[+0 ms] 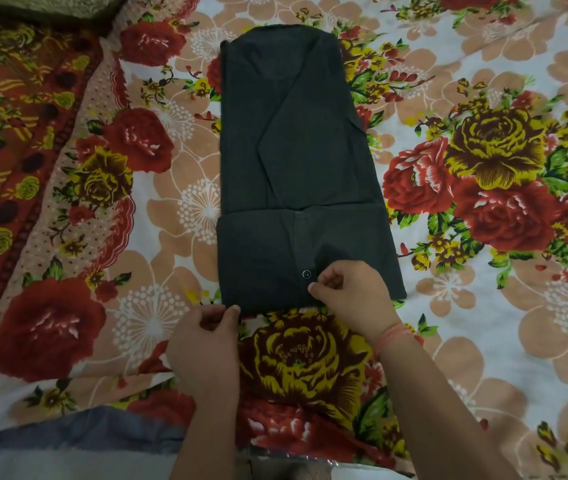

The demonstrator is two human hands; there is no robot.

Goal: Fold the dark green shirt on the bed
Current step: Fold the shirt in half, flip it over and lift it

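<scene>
The dark green shirt (293, 161) lies flat in a long narrow strip on the flowered bed sheet (483, 202), sleeves folded in. Its near end is turned up over itself, and a small button (306, 274) shows on that folded flap. My left hand (206, 344) pinches the flap's near left corner between thumb and fingers. My right hand (348, 296) rests on the near edge right of the button, fingers curled and pinching the cloth. A pink thread band circles the right wrist.
A second red and orange flowered cloth (8, 140) covers the bed's left side. A dark pillow or blanket edge (33, 5) sits at the far left corner. A grey cloth strip (85, 427) lies by the near bed edge.
</scene>
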